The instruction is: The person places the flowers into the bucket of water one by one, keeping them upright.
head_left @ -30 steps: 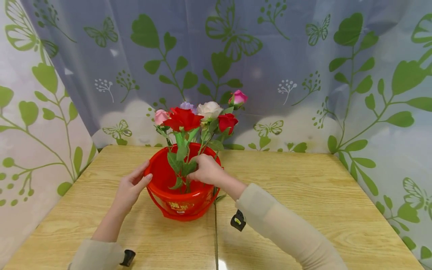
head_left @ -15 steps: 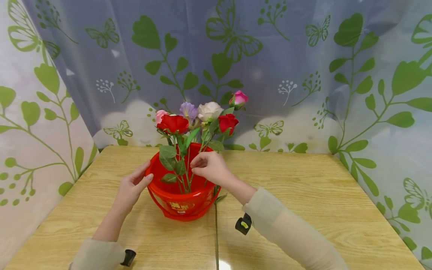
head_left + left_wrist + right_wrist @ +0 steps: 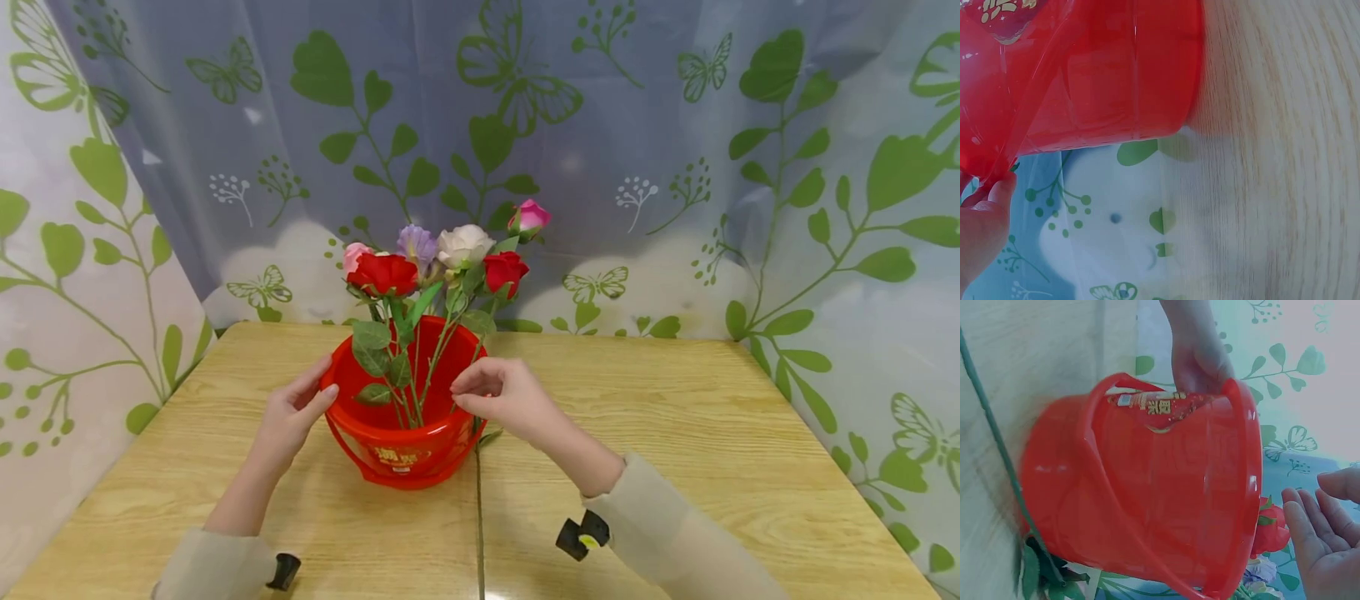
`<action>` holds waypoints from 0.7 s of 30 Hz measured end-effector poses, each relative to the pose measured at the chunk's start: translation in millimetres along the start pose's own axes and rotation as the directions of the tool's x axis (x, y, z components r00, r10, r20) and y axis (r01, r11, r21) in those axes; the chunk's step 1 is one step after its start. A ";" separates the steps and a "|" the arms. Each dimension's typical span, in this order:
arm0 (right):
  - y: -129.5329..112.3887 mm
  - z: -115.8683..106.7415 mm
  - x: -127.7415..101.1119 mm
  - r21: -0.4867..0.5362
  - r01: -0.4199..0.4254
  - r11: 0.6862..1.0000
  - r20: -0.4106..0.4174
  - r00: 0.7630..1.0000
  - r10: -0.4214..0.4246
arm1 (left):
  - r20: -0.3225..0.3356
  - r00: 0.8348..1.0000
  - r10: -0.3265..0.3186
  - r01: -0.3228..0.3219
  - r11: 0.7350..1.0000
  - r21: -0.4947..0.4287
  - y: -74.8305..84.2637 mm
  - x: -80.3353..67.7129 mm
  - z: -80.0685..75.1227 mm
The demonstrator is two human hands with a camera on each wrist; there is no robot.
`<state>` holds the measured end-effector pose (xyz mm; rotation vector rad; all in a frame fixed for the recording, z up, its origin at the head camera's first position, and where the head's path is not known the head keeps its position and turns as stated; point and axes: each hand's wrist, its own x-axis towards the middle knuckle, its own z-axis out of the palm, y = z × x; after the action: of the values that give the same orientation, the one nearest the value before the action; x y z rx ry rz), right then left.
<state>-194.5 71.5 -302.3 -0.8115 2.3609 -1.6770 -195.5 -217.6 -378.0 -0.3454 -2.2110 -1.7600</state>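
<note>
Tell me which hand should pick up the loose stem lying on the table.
Probably the right hand: it is empty and beside the stem, while the left hand rests on the bucket rim.

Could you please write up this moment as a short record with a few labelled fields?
Surface: wooden table
Container: red bucket, handle down
Contents: artificial flowers, upright, stems inside
Left hand: fingers straight, against the bucket's left rim
Right hand: loosely curled beside the right rim, holding nothing
Also there: loose green stem on the table
</note>
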 end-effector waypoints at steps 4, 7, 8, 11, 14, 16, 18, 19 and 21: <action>4.3 -2.2 -13.2 0.007 -0.017 1.000 0.000 1.000 0.017 | -0.003 1.000 -0.002 0.002 1.000 -0.001 0.2 -0.4 -0.2; 9.6 -3.5 -21.6 0.003 -0.033 0.999 -0.006 0.999 0.033 | -0.002 1.000 0.002 -0.002 1.000 -0.005 0.2 -0.1 -0.3; 11.7 -4.0 -24.1 0.004 -0.035 0.999 -0.008 0.999 0.035 | -0.001 1.000 0.003 -0.003 1.000 -0.010 0.3 0.0 -0.2; 17.9 -5.0 -30.6 0.002 -0.048 0.999 -0.012 0.999 0.048 | 0.001 1.000 0.007 -0.007 1.000 -0.014 0.5 -0.1 0.0; 24.6 -5.4 -36.1 0.007 -0.061 0.998 -0.018 0.998 0.061 | 0.001 1.000 0.004 -0.004 1.000 -0.019 0.9 -0.6 0.3; 29.9 -5.2 -39.2 0.017 -0.071 0.997 -0.023 0.997 0.072 | 0.002 1.000 0.001 0.000 1.000 -0.017 1.2 -0.9 0.4; 36.2 -4.4 -41.9 0.041 -0.092 0.995 -0.023 0.995 0.093 | 0.003 1.000 0.001 -0.001 1.000 -0.015 1.4 -0.9 0.5; 39.7 -3.8 -42.8 0.053 -0.100 0.994 -0.019 0.995 0.102 | 0.003 1.000 0.001 -0.001 1.000 -0.014 1.5 -1.0 0.4; 46.8 -2.2 -44.8 0.086 -0.122 0.989 -0.004 0.992 0.123 | 0.006 1.000 0.000 0.000 1.000 -0.012 1.6 -1.2 0.0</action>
<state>-173.7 106.6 -352.7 -0.6318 2.2767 -1.7210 -193.8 -217.3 -377.0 -0.3535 -2.2052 -1.7753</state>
